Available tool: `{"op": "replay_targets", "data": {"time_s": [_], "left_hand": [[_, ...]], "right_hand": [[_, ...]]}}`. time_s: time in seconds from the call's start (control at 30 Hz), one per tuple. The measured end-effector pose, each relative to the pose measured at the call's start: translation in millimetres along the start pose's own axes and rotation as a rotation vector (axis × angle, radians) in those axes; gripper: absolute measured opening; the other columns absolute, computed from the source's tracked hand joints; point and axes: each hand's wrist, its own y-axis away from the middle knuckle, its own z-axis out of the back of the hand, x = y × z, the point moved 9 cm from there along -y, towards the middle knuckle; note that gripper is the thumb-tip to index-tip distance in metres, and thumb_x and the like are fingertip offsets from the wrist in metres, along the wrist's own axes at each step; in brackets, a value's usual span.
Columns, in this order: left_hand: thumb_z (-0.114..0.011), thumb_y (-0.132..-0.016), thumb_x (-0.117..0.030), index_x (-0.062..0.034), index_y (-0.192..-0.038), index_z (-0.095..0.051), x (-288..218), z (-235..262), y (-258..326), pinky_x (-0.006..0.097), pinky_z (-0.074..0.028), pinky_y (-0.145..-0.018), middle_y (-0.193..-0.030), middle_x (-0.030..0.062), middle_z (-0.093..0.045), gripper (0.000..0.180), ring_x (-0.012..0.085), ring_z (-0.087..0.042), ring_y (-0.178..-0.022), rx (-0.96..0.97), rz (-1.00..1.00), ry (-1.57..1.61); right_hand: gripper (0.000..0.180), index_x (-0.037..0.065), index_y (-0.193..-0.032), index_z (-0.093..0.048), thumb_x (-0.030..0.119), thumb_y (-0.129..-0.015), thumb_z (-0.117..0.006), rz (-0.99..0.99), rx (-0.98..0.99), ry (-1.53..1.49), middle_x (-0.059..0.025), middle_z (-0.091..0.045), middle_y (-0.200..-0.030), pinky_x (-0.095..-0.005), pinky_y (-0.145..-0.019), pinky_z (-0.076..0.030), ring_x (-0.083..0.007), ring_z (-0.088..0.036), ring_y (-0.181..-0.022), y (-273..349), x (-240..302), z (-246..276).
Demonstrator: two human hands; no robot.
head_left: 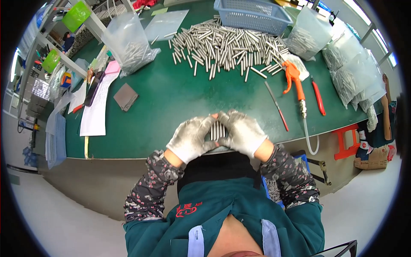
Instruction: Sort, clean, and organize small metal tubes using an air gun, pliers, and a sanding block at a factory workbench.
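Both my hands wear pale, smudged work gloves and meet near the front edge of the green table. Between them lies a row of several short metal pins (217,131), side by side and parallel. My left hand (189,136) closes around the row's left side, and my right hand (244,132) does the same on the right. Fingertips and thumbs nearly touch at the far and near ends. Farther back, a big heap of loose metal pins (231,48) spreads over the table.
Behind the heap stands a blue plastic basket (252,16). To the right are a thin red-handled file (276,105), an orange air blow gun (295,81) with hose, a red-handled tool (318,98) and bags of pins (349,73). Left: a grey square plate (126,97), papers (95,115), another bag (129,45).
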Motion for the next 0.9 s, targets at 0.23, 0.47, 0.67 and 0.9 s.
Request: {"op": "replay_targets", "data": {"time_s": [0.23,0.47,0.67,0.9], "left_hand": [[-0.072,-0.071,-0.032,-0.0069,-0.124,-0.048,17,8,8,0.040,-0.047,-0.085,-0.106,0.0145,-0.060,0.063,0.0323,-0.057,-0.098,0.075,0.067,0.043],[-0.065,-0.078,-0.020,-0.0083,-0.123,-0.051,49,41,-81,0.039,-0.043,-0.092,-0.115,0.0126,-0.055,0.048,0.0308,-0.051,-0.110,-0.114,0.073,-0.145],[-0.062,-0.080,-0.024,-0.0111,-0.122,-0.054,77,14,-121,0.037,-0.042,-0.097,-0.129,0.0099,-0.049,0.044,0.0278,-0.048,-0.119,-0.035,0.213,-0.233],[-0.061,-0.075,-0.009,-0.0059,-0.093,-0.065,57,18,-91,0.037,-0.049,-0.080,-0.100,0.0077,-0.061,0.018,0.0279,-0.058,-0.094,-0.186,0.010,-0.301]], "right_hand": [[0.051,0.005,-0.112,-0.054,0.037,-0.073,-0.065,0.071,-0.033,-0.140,-0.0175,-0.060,-0.090,-0.0433,-0.075,-0.049,-0.0351,-0.060,-0.087,-6,0,17],[0.050,0.008,-0.122,-0.053,0.026,-0.076,-0.063,-0.026,-0.287,0.230,-0.0179,-0.048,-0.128,-0.0406,-0.098,-0.039,-0.0341,-0.044,-0.121,-92,-50,57],[0.037,0.013,-0.117,-0.058,0.024,-0.082,-0.058,-0.110,-0.193,0.322,-0.0165,-0.040,-0.137,-0.0423,-0.105,-0.032,-0.0352,-0.034,-0.129,-128,-79,20],[0.029,0.002,-0.105,-0.058,0.007,-0.077,-0.059,0.062,-0.251,0.118,-0.0166,-0.048,-0.121,-0.0405,-0.093,-0.044,-0.0353,-0.048,-0.113,-80,-52,16]]}}
